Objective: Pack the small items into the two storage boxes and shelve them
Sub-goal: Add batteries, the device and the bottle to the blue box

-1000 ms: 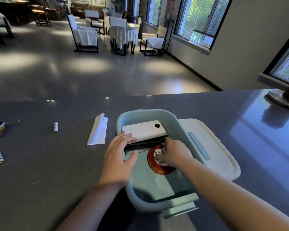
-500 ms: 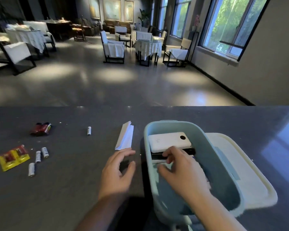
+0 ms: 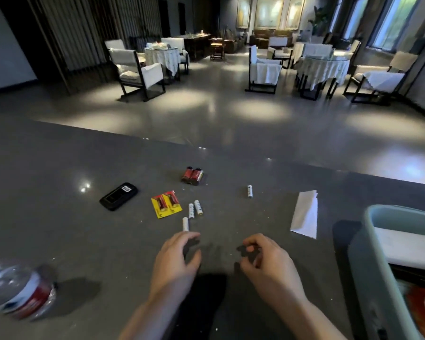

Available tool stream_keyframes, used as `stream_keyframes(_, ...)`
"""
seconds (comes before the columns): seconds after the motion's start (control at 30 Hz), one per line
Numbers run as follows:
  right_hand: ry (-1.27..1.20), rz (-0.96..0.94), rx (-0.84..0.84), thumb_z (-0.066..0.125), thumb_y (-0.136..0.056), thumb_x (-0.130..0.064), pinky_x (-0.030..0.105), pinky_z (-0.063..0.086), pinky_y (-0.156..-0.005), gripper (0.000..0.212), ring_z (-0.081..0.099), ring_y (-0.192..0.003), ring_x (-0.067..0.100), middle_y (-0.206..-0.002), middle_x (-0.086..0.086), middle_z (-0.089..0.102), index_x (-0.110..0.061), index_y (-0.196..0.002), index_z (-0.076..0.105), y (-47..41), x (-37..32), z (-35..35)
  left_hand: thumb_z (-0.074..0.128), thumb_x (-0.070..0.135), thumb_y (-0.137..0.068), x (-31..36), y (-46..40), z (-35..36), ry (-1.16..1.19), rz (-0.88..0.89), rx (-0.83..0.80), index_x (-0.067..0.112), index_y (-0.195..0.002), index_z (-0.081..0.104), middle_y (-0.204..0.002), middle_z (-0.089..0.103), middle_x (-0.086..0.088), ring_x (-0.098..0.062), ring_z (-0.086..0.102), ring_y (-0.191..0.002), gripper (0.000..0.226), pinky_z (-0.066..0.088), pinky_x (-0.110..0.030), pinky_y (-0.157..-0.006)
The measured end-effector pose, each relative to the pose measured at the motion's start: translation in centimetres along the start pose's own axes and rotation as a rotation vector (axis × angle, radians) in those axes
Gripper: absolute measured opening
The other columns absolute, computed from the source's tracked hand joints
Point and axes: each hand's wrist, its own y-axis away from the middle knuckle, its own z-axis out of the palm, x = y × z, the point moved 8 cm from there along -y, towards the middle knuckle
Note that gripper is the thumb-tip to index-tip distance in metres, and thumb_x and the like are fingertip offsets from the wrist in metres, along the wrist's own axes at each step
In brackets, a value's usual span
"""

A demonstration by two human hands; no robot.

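Several white batteries [image 3: 191,211] lie loose on the dark counter, with a yellow-backed pack of red batteries [image 3: 166,204] beside them. Two red batteries [image 3: 192,176] sit further back and a single white battery [image 3: 249,191] is off to the right. A black phone [image 3: 118,196] lies to the left. The pale green storage box [image 3: 373,244] is at the right edge, holding a white power bank [image 3: 402,244] and a red tape roll [image 3: 420,303]. My left hand [image 3: 176,262] hovers just below the nearest white battery with fingers loosely curled, holding nothing. My right hand [image 3: 268,263] is beside it, fingers curled, also empty.
A folded white paper [image 3: 304,213] lies left of the box. A plastic water bottle with a red label [image 3: 17,290] lies on its side at the lower left. Beyond the counter's far edge is a dim hall with chairs and covered tables.
Both hands left the box and moved left over the counter, toward the loose batteries. My view swung left, so the box now sits at the right edge.
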Motion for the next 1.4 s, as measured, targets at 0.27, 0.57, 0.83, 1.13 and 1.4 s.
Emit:
stream_keyframes(0.27, 0.249, -0.232, -0.185, 0.063, -0.085, -0.025, 0.032, 0.048, -0.089, 0.045, 0.057, -0.11, 0.018, -0.127, -0.005, 0.053, -0.025, -0.128, 0.053, -10.6, -5.4, 5.9, 0.071, 0.032, -0.078, -2.9, -10.8, 0.7, -0.339, 0.096, -0.2, 0.025, -0.129, 0.053, -0.129, 0.056, 0.006, -0.016, 0.047, -0.122, 0.054, 0.037, -0.031, -0.101)
stream_keyframes(0.57, 0.482, -0.285, -0.459, 0.062, -0.087, -0.03, 0.043, 0.042, -0.1, 0.055, 0.045, -0.125, 0.026, -0.135, 0.002, 0.044, -0.028, -0.139, 0.041, -17.3, -6.6, 11.5, 0.066, 0.036, -0.072, -5.0, -14.0, 3.3, -0.444, 0.125, -0.371, 0.029, -0.111, 0.058, -0.106, 0.062, 0.005, -0.019, 0.053, -0.102, 0.04, 0.042, -0.033, -0.083)
stream_keyframes(0.83, 0.592, -0.29, -0.378, 0.065, -0.084, -0.043, 0.039, 0.045, -0.091, 0.049, 0.048, -0.116, 0.024, -0.123, 0.004, 0.048, -0.016, -0.123, 0.05, -16.2, -6.4, 10.0, 0.069, 0.043, -0.068, -4.9, -13.9, 2.9, -0.408, 0.056, -0.322, 0.027, -0.107, 0.061, -0.101, 0.059, 0.006, -0.016, 0.052, -0.1, 0.042, 0.042, -0.031, -0.082)
stream_keyframes(1.13, 0.209, -0.225, 0.014, 0.071, -0.077, -0.048, 0.026, 0.046, -0.085, 0.044, 0.052, -0.1, 0.005, -0.108, -0.013, 0.053, -0.027, -0.112, 0.053, -1.4, -3.1, -9.0, 0.079, 0.039, -0.059, 9.7, -5.7, 2.6, 0.037, 0.183, -0.183, 0.03, -0.102, 0.065, -0.099, 0.062, 0.011, -0.014, 0.056, -0.101, 0.046, 0.037, -0.027, -0.084)
stream_keyframes(1.4, 0.245, 0.05, 0.247, 0.064, -0.068, -0.06, 0.015, 0.043, -0.075, 0.047, 0.056, -0.089, 0.001, -0.097, -0.021, 0.053, -0.035, -0.108, 0.056, 11.7, 11.3, -23.7, 0.085, 0.032, -0.058, 22.3, 3.3, 11.6, 0.229, 0.295, -0.418, 0.04, -0.096, 0.064, -0.098, 0.06, 0.026, 0.011, 0.05, -0.1, 0.045, 0.03, 0.003, -0.079)
